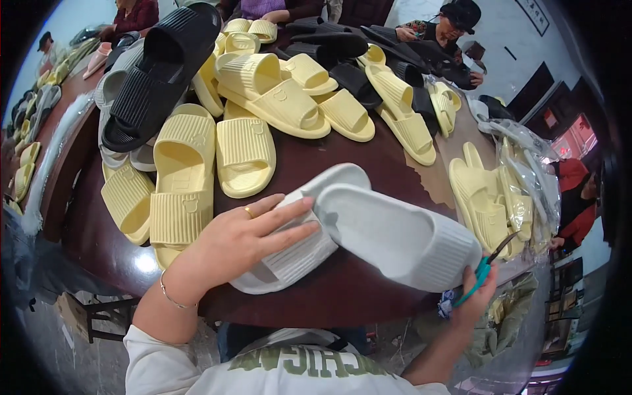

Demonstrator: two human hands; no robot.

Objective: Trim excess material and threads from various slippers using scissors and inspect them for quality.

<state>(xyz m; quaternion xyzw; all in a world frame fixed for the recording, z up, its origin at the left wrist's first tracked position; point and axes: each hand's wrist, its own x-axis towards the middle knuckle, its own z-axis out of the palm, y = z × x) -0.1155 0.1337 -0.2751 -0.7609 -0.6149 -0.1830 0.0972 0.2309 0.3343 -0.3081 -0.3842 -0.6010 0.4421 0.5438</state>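
Two pale grey slide slippers are held together above the dark red table (368, 155), their ends overlapping. My left hand (247, 234), with a ring and a bracelet, grips the left slipper (299, 260), fingers stretched across its ribbed strap; the thumb is hidden. The right slipper (382, 230) shows its insole and overlaps the left one. My right hand (477, 299) is closed at its strap end, holding teal-handled scissors (484, 268) with their dark blades pointing up and right. A small blue and white wrapped bit (446, 304) is by the scissors' handle.
Yellow slippers (184, 174) and black slippers (161, 79) are piled across the table's far side. More yellow slippers (477, 197) and clear plastic bags (526, 178) lie at the right. A person in a black cap (454, 29) works opposite. A stool (92, 316) stands at lower left.
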